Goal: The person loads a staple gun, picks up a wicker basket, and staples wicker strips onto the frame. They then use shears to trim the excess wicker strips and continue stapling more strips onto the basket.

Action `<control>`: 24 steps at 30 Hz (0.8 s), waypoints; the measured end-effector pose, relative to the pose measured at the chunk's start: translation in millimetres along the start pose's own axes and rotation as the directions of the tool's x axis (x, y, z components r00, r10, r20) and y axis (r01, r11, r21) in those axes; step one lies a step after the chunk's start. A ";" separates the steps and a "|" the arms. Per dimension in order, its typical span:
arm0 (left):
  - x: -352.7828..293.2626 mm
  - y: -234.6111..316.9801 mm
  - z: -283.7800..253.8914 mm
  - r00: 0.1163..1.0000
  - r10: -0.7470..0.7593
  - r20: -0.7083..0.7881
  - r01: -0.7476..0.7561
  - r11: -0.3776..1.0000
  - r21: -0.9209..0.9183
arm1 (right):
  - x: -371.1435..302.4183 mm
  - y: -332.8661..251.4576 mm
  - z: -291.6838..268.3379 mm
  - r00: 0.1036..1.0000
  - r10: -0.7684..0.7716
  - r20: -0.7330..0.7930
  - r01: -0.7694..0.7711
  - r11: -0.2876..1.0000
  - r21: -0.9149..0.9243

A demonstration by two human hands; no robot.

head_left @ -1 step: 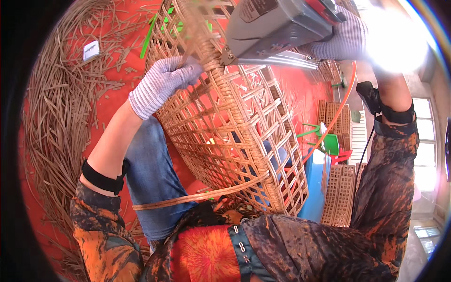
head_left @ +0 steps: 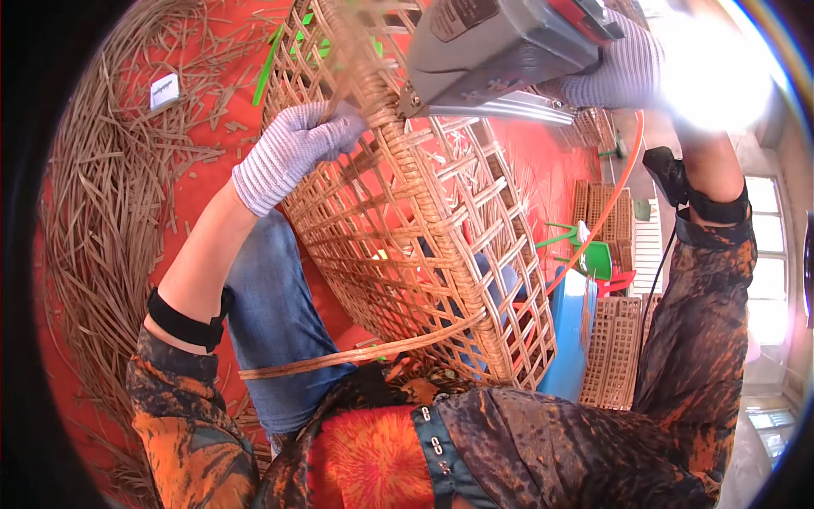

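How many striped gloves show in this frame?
2: one glove on the left hand, at the woven basket; another glove on the right hand, holding the grey power tool. Others could be hidden.

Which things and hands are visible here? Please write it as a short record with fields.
Left hand: gloved, fingers curled at the basket's braided edge; anything held is too blurred to tell
Right hand: gloved, gripping the grey power tool
Tool nose: at the braided edge
Basket: brown, open lattice weave, tilted
Loose strip: reaches from the basket across blue jeans
Hose: orange, running down from near the right hand
Left side: heap of brown strips on red floor
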State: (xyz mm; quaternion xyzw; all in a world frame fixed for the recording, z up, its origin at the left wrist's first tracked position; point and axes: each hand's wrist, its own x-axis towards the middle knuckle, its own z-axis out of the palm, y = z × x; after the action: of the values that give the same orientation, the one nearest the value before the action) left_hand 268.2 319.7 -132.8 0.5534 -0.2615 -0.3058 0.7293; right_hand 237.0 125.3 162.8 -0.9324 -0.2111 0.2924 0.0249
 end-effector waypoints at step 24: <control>9.8 -15.5 -15.7 0.996 0.031 -0.080 -0.035 0.998 -0.053 | -1.8 -27.0 25.4 0.974 0.069 -0.217 -0.091 0.991 -0.095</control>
State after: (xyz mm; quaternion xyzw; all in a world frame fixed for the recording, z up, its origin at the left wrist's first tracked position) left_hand 283.7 319.6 -151.2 0.5406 -0.2330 -0.2785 0.7588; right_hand 211.3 147.2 147.4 -0.9661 -0.1843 0.1803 -0.0132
